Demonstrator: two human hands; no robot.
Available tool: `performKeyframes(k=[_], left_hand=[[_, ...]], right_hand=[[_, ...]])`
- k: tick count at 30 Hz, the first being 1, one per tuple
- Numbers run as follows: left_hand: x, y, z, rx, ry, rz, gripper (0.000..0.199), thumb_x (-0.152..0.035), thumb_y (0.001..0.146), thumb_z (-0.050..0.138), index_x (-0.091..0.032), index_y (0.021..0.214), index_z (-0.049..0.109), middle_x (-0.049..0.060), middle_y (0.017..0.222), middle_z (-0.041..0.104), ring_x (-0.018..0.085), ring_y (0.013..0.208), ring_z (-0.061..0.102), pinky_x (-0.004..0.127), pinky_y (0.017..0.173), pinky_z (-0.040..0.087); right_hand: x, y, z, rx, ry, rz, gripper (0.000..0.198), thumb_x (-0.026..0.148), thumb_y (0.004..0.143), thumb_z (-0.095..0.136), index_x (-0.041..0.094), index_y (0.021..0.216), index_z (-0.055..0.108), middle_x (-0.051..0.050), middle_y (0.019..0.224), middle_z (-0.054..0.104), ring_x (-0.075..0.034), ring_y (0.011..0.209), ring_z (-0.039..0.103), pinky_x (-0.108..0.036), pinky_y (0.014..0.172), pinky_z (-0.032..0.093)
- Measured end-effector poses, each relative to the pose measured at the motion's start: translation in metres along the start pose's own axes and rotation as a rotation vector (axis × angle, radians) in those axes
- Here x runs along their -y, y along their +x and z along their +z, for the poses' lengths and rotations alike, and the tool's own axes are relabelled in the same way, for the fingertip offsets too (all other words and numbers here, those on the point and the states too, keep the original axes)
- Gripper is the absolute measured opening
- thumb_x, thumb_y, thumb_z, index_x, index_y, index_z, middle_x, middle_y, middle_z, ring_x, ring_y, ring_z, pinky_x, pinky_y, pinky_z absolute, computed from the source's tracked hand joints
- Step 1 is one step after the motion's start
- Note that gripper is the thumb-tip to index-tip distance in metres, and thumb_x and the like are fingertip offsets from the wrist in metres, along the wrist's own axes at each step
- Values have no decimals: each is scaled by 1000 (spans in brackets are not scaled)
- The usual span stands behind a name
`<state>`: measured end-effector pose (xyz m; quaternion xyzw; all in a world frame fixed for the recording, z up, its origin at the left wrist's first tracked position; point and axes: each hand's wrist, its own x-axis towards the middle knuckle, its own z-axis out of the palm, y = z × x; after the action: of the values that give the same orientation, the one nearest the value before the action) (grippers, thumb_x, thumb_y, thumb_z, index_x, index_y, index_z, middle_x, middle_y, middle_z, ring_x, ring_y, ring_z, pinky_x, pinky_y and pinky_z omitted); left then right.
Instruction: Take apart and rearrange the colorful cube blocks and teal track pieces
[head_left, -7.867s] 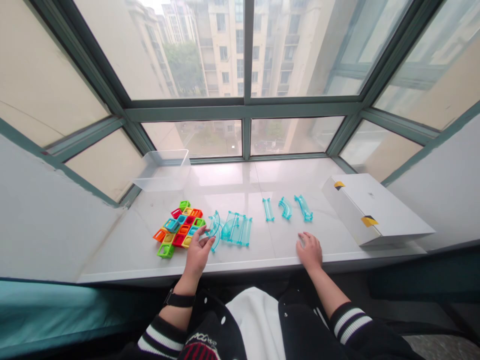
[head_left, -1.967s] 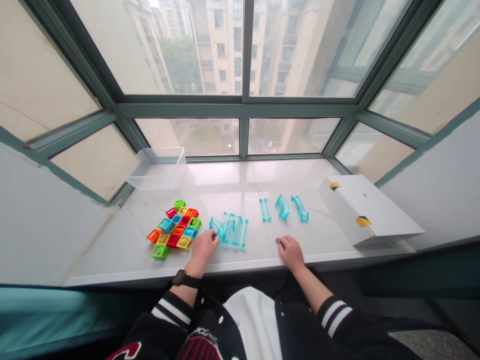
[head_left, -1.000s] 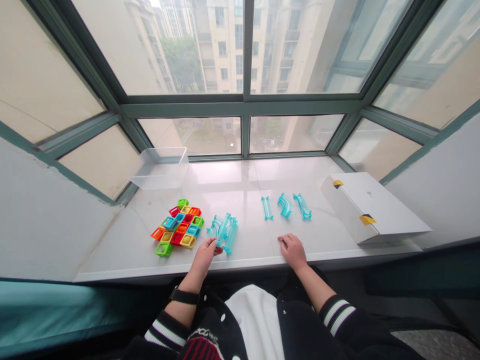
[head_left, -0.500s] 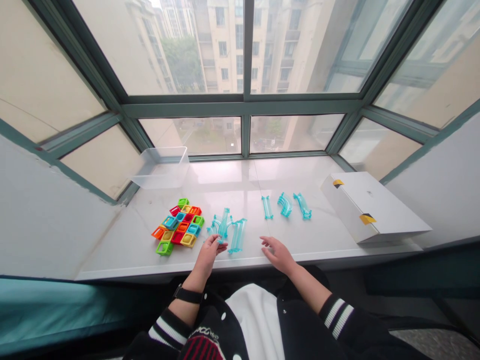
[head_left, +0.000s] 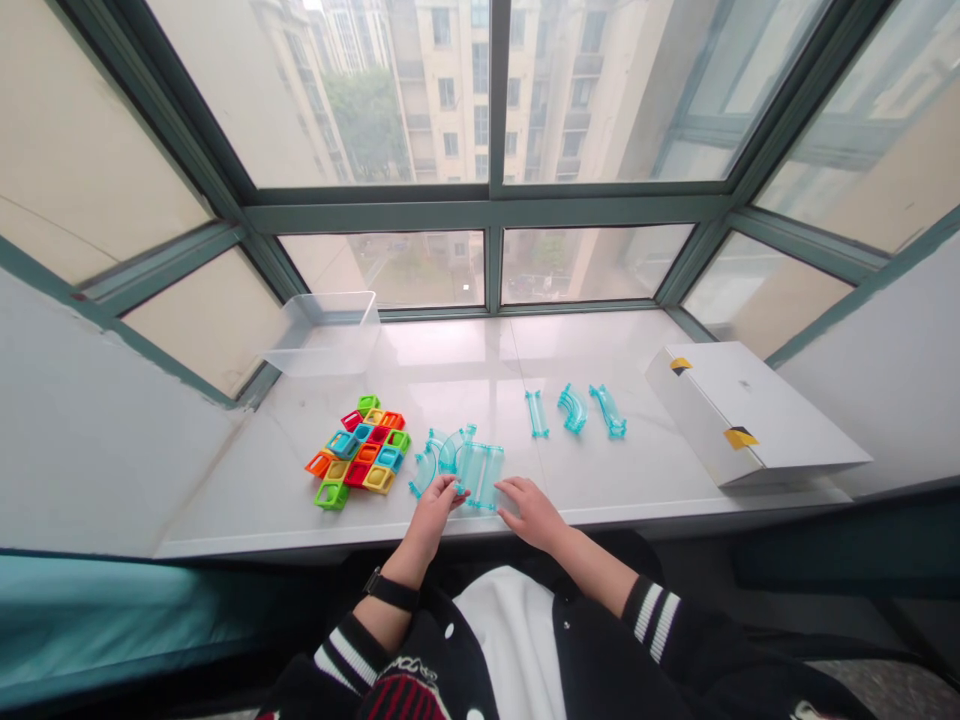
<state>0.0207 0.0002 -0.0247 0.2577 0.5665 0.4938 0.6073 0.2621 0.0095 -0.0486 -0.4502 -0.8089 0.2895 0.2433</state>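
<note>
My left hand point(head_left: 436, 508) pinches the near end of a straight, clear turquoise track piece point(head_left: 471, 468), which lies low at the sill. Alongside it is another straight track piece point(head_left: 491, 470), and the fingers of my right hand point(head_left: 531, 512) are spread by its near right end. Whether they touch it, I cannot tell. Curved turquoise track pieces point(head_left: 452, 450) lie just beyond my left hand, partly overlapping. Farther right are a lone straight piece point(head_left: 536, 414), stacked curved pieces point(head_left: 573, 408) and a sloped stack point(head_left: 608, 411).
Red, yellow, green, orange and blue square blocks point(head_left: 367, 452) are grouped on the white sill point(head_left: 247, 490) at left. Behind them stands a clear plastic bin point(head_left: 322, 340). A white box point(head_left: 757, 415) sits at the right, and framed windows close off the back.
My left hand has lowered the raised straight track piece beside the other one and shifted slightly right. My right hand has moved left to the straight pieces.
</note>
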Motion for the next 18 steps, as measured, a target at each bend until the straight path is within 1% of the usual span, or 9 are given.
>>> performKeyframes(k=[2, 5, 7, 9, 11, 14, 16, 18], left_hand=[[-2, -1, 1, -2, 16, 11, 41, -41, 70, 89, -19, 96, 67, 3, 92, 71, 23, 92, 77, 42, 99, 58], [-6, -5, 3, 14, 63, 49, 45, -47, 69, 89, -18, 96, 67, 4, 93, 71, 23, 92, 76, 42, 97, 58], [-10, -8, 7, 25, 103, 90, 46, -50, 69, 88, -18, 95, 68, 4, 94, 72, 23, 92, 74, 41, 94, 59], [-14, -12, 12, 45, 150, 126, 44, -51, 71, 86, -18, 95, 69, 5, 96, 72, 23, 92, 72, 39, 90, 60], [-17, -16, 20, 78, 191, 151, 42, -52, 75, 84, -19, 96, 70, 5, 96, 72, 22, 92, 71, 37, 87, 60], [-20, -20, 33, 152, 230, 182, 39, -53, 81, 79, -19, 98, 70, 5, 97, 72, 22, 92, 70, 36, 85, 60], [-19, -19, 42, 191, 271, 214, 38, -53, 84, 76, -19, 99, 69, 6, 97, 72, 22, 91, 70, 36, 86, 59], [-17, -17, 49, 196, 324, 249, 37, -53, 86, 74, -19, 101, 68, 7, 99, 73, 22, 91, 70, 37, 87, 58]], right_hand=[[-2, 0, -1, -9, -8, -4, 50, 18, 90, 70, 26, 139, 65, -12, 130, 67, -29, 123, 63, -49, 110, 52], [2, 1, -9, -43, 54, -1, 47, 19, 92, 67, 26, 139, 64, -12, 128, 67, -27, 118, 65, -49, 107, 54], [11, 3, -18, -74, 130, -24, 48, 22, 96, 64, 29, 143, 60, -10, 127, 67, -24, 108, 67, -46, 101, 57], [24, 5, -28, -101, 205, -82, 53, 25, 98, 63, 32, 150, 53, -8, 125, 67, -21, 100, 68, -43, 94, 60], [38, 8, -39, -118, 230, -148, 56, 28, 99, 64, 35, 154, 50, -8, 125, 67, -21, 100, 68, -41, 92, 60], [52, 12, -50, -138, 168, -192, 47, 30, 101, 63, 36, 148, 58, -7, 122, 68, -23, 105, 67, -40, 94, 58], [53, 12, -54, -166, 122, -183, 38, 30, 102, 62, 35, 140, 65, -7, 116, 69, -24, 106, 67, -40, 94, 58], [47, 12, -56, -203, 92, -161, 32, 29, 102, 61, 33, 133, 68, -7, 113, 70, -24, 104, 68, -40, 93, 57]])
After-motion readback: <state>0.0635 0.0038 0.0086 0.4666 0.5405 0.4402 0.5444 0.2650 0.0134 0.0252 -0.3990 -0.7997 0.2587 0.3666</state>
